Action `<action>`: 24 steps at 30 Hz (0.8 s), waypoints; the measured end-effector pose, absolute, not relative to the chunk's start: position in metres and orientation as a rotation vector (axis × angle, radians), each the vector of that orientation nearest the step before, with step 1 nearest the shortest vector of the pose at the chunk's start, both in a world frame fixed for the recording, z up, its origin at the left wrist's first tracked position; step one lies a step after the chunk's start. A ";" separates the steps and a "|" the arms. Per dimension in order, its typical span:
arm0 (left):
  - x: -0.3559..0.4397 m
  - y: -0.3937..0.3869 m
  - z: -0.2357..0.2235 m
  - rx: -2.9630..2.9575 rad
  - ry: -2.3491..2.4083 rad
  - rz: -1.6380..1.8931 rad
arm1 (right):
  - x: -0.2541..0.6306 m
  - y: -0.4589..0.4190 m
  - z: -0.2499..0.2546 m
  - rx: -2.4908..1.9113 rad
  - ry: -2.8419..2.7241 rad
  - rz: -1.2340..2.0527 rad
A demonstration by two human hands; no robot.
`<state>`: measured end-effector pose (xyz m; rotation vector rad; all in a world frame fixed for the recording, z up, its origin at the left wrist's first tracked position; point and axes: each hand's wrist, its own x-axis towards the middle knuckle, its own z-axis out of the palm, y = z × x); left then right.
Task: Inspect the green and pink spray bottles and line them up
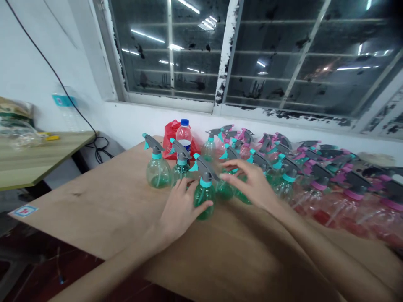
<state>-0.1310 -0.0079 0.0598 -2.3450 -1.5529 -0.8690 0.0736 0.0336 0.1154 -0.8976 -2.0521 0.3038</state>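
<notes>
My left hand is wrapped round a clear spray bottle with green liquid, a teal collar and a grey spray head. Its thumb lies across the front of the bottle, which stands on the wooden table. Just right of that spray head, my right hand hovers with its fingers curved and apart; I see nothing held in it. Behind its fingers stands another green spray bottle, partly hidden. Two more teal-collared bottles, a left one and a nearer one, stand beyond my left hand.
Many pink-collared spray bottles with red liquid crowd the right side. A red plastic bag and a blue-capped bottle stand by the wall under the window. Left is a second table, with a black cable beside it.
</notes>
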 end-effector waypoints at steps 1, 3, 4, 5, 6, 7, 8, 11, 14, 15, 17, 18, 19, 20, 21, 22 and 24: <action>-0.131 -0.004 0.061 -2.332 -1.560 -0.856 | 0.078 0.036 0.121 -0.951 -2.006 0.190; -0.128 0.004 0.063 -2.308 -1.570 -0.839 | 0.085 0.043 0.130 -1.096 -1.942 -0.084; -0.126 0.008 0.063 -2.294 -1.574 -0.825 | 0.087 0.048 0.134 -1.183 -1.925 -0.208; -0.124 0.012 0.063 -2.281 -1.579 -0.810 | 0.087 0.052 0.136 -1.273 -1.920 -0.315; -0.121 0.015 0.063 -2.266 -1.583 -0.795 | 0.087 0.057 0.138 -1.359 -1.925 -0.396; -0.119 0.019 0.063 -2.251 -1.586 -0.780 | 0.086 0.061 0.139 -1.439 -1.935 -0.456; -0.118 0.022 0.063 -2.236 -1.588 -0.765 | 0.084 0.065 0.139 -1.506 -1.951 -0.497; -0.115 0.031 0.063 -2.206 -1.581 -0.724 | 0.077 0.074 0.137 -1.662 -2.011 -0.558; -0.116 0.039 0.065 -2.186 -1.566 -0.696 | 0.069 0.077 0.134 -1.741 -2.068 -0.588; -0.117 0.041 0.066 -2.180 -1.561 -0.689 | 0.068 0.077 0.134 -1.748 -2.081 -0.592; -0.118 0.045 0.066 -2.170 -1.552 -0.677 | 0.067 0.077 0.135 -1.747 -2.105 -0.590; -0.118 0.047 0.066 -2.164 -1.547 -0.672 | 0.067 0.076 0.136 -1.747 -2.118 -0.589; -0.119 0.048 0.065 -2.158 -1.542 -0.668 | 0.068 0.075 0.137 -1.747 -2.130 -0.588; -0.119 0.048 0.064 -2.152 -1.538 -0.667 | 0.070 0.074 0.138 -1.747 -2.142 -0.586; -0.119 0.048 0.063 -2.146 -1.535 -0.668 | 0.072 0.073 0.139 -1.745 -2.154 -0.584; -0.119 0.047 0.063 -2.140 -1.532 -0.671 | 0.075 0.071 0.140 -1.743 -2.163 -0.583; -0.120 0.041 0.062 -2.127 -1.530 -0.682 | 0.080 0.067 0.141 -1.740 -2.175 -0.584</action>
